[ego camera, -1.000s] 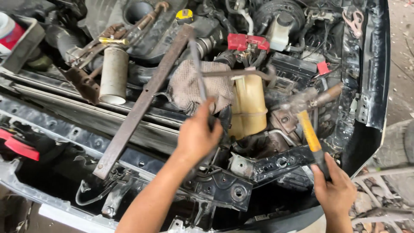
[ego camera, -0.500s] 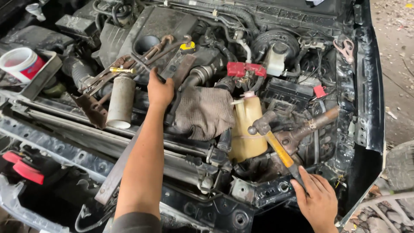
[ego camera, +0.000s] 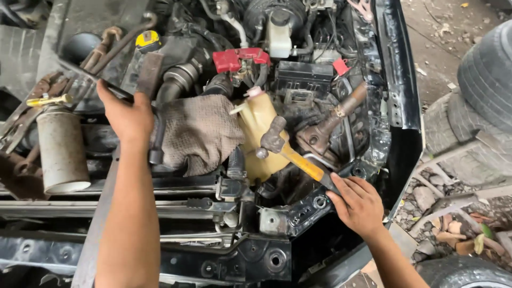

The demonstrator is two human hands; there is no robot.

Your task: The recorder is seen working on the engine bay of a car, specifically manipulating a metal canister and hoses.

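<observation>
Left hand [ego camera: 125, 114] moved from beside the yellowish reservoir [ego camera: 260, 128] up to the flat steel bar [ego camera: 146, 74]; hammer [ego camera: 290, 152] head now rests against that reservoir.

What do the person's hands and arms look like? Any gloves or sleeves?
Both hands are bare: no gloves on the left hand or the right hand. Both forearms are uncovered too, with no sleeves showing. I see no watch, rings or bands on either one.

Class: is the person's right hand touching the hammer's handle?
Touching. The head view shows the right hand with its fingers closed around the lower end of the hammer, no gap visible.
</observation>
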